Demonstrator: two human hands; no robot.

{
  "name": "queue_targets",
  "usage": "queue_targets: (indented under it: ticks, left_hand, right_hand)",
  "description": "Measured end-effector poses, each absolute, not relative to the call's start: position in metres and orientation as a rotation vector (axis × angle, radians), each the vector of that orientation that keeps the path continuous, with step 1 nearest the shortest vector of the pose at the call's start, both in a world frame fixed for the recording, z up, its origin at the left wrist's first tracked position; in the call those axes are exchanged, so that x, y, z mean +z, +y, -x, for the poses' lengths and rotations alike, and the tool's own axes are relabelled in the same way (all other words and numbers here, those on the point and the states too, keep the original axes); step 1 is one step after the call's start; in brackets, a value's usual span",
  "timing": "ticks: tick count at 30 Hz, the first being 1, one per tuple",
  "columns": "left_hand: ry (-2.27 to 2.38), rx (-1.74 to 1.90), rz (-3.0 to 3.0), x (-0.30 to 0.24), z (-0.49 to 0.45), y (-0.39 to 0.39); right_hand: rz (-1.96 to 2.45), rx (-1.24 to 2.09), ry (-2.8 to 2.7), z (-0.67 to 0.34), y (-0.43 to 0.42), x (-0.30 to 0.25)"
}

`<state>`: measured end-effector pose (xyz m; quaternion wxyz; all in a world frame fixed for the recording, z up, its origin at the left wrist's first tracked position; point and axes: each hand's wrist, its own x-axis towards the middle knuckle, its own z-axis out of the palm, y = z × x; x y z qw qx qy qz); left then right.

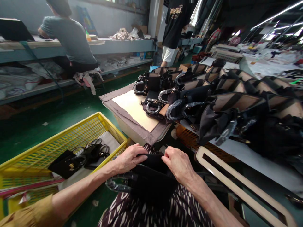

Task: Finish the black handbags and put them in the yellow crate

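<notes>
Fingertips of both hands hook over the top rim of the black soft fabric handbag (pixel 151 184), which lies on the person's patterned lap. The fingers of the left hand (pixel 131 160) and right hand (pixel 178 164) are bunched and clamped on that rim, their tips hidden. As I judge it, the handbag could slide off the lap, since only its rim is pinched, or its plastic-wrapped black handle (pixel 109 184), hanging off its left side, could snag. Both wrists bend downward and the forearms converge on the handbag. A yellow plastic mesh crate (pixel 71 138) sits to its left, and a heap of similar black bags (pixel 203 94) lies beyond it to the right.
</notes>
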<state>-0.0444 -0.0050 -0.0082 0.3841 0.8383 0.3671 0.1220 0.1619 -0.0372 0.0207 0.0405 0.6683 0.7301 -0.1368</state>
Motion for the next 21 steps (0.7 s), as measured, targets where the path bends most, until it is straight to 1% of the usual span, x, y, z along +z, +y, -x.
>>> queue_targets:
  ticks: [5, 12, 17, 19, 21]
  left_hand:
    - [0.872, 0.252, -2.313, 0.002, 0.043, -0.001]
    - [0.865, -0.041, -2.497, 0.012, 0.014, 0.018]
    - [0.736, -0.134, -2.494, 0.012, -0.01, 0.024]
    - [0.741, -0.125, -2.469, 0.011, -0.01, 0.024]
    - [0.776, -0.106, -2.435, 0.01, -0.008, 0.023]
  right_hand:
    - [-2.063, -0.438, 2.245, -0.161, -0.037, 0.02]
    - [-2.108, -0.529, 2.307, -0.153, -0.039, 0.021]
    - [-2.112, -0.603, 2.343, -0.156, -0.042, 0.022]
    - [-2.215, -0.693, 2.302, -0.162, -0.048, 0.026]
    - [-2.399, -0.832, 2.139, -0.169, -0.058, 0.029]
